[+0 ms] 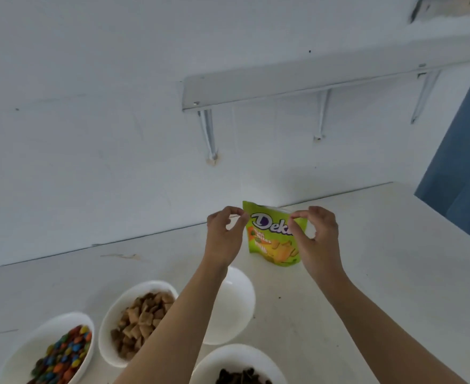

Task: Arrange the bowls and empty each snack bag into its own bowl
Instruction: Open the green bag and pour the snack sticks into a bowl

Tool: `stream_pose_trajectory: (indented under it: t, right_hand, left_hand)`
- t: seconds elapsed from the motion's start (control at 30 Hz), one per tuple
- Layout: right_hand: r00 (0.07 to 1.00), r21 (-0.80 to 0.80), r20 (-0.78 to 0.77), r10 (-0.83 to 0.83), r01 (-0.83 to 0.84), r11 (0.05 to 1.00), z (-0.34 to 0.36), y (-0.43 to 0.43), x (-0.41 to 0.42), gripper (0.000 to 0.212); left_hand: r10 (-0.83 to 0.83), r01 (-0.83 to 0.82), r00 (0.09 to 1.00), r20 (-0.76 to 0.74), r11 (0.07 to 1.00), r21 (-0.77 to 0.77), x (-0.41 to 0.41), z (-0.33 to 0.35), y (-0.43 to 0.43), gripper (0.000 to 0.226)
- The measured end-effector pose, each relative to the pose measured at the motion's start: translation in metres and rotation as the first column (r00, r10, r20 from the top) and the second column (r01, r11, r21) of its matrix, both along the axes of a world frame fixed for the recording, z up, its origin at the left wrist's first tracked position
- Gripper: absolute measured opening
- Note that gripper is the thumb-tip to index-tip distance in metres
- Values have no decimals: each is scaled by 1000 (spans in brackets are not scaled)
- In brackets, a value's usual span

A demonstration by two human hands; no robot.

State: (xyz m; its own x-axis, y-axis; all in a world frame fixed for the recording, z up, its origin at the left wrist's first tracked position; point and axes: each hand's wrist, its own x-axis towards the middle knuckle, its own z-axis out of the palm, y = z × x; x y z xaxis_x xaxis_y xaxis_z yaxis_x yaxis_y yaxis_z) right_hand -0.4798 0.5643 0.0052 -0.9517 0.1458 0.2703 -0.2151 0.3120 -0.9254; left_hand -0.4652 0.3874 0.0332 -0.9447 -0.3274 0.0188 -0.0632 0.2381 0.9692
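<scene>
Pinching snack bag, left hand and right hand hide edges.

A white table bears candy bowl, cereal bowl, empty bowl and dark-snack bowl.

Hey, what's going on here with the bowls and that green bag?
A person pinches the top edge of an upright glossy green snack bag, left hand and right hand each on a side, apparently to open it. Three bowls are filled: the white bowl of coloured candies, the white bowl of brown pillow-shaped pieces and the white bowl of dark pieces. The fourth white bowl, partly behind the left forearm, looks empty.
</scene>
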Motion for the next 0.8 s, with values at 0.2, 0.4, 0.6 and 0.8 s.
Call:
stream_pose_trajectory:
  t: [0.2, 0.4, 0.6, 0.8]
  right_hand:
    - [991, -94, 110, 80, -70, 993, -11, -2, -17, 18]
    - [997, -141, 70, 39, -29, 990, -11, -4, -20, 37]
    - [979, -207, -94, 179, -195, 959, 23, -43, 2, 38]
    - [913, -221, -224, 340, -387, 895, 67, -111, 35, 39]
  left_hand:
    - [-43, 41, 997, 67, 998, 37, -32, -12, 10, 13]
    - [-30, 28, 999, 46, 999, 36, -28, -10, 6, 10]
    - [85, -75, 985, -149, 995, 73, 5, 28, -32, 13]
    - [196, -187, 916, -350, 981, 59, 67, 77, -91, 22]
